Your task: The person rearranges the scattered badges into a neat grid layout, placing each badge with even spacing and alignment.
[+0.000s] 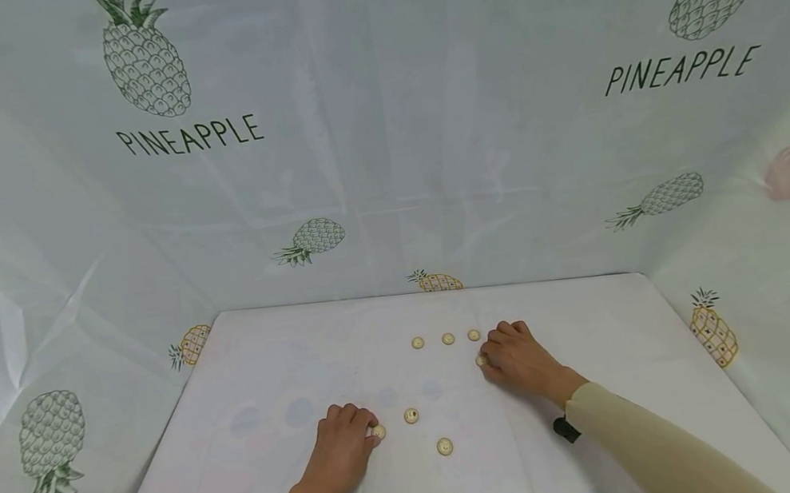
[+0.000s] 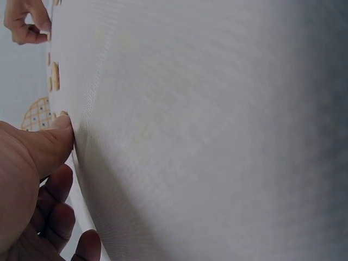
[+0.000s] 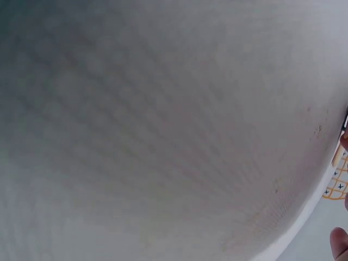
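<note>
Left hand pinches one disc; right hand, reaching farther forward, pinches another disc.

1. Discs: faces look smooth, low gloss; wood or plastic, cannot tell which.
2. Bench: surface covered in sheet material, mostly matt; close up in the left wrist view, fine woven-looking grain.
3. Hanging sheet: thin, cloth-like or plastic-like; smooth, creased in places, faint sheen along folds.
4. Pineapple print: looks flat and matt.
5. Sleeve: cloth, matt, fairly smooth.
6. Wrist piece: looks like plastic, dark finish.
</note>
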The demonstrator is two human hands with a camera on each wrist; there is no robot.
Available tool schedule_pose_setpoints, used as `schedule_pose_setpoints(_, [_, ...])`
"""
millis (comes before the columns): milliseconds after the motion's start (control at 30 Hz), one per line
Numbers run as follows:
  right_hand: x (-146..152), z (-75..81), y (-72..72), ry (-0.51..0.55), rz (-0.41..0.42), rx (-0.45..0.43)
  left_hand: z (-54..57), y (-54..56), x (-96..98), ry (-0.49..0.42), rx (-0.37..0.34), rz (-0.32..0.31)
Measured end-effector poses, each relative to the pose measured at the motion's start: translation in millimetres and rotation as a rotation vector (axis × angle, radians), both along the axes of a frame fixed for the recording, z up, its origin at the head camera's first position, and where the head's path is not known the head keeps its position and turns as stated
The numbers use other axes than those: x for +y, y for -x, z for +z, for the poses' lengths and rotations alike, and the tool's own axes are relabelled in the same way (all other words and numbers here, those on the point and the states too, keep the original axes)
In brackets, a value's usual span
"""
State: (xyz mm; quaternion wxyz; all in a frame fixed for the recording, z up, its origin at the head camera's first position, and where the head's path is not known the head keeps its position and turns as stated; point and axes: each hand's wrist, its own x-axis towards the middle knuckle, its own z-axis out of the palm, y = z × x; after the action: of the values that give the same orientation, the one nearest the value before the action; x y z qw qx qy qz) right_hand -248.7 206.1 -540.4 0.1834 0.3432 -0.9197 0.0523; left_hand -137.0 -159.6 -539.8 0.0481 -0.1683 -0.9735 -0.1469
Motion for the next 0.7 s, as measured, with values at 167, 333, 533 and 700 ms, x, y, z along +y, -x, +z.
schedule_pose_setpoints(167, [-0.6,-0.1,-0.2,-0.012,-0.030,-0.034,2.4,-0.5,0.4,-0.002,-0.001,-0.004])
schedule_pose_setpoints(333, [-1.5,0.4,-0.4,-0.006,-0.064,-0.074,2.1,0.0,0.3,-0.011,-0.005,-0.005])
schedule_pose_setpoints(533, [-2.2,-1.0,0.8,0.028,-0.087,-0.103,1.3,0.3,0.5,-0.013,-0.008,0.002])
schedule_pose_setpoints(700, [-1.6,-0.8,-0.1,0.022,-0.105,-0.119,0.9,-0.3,0.7,-0.009,-0.010,0.010])
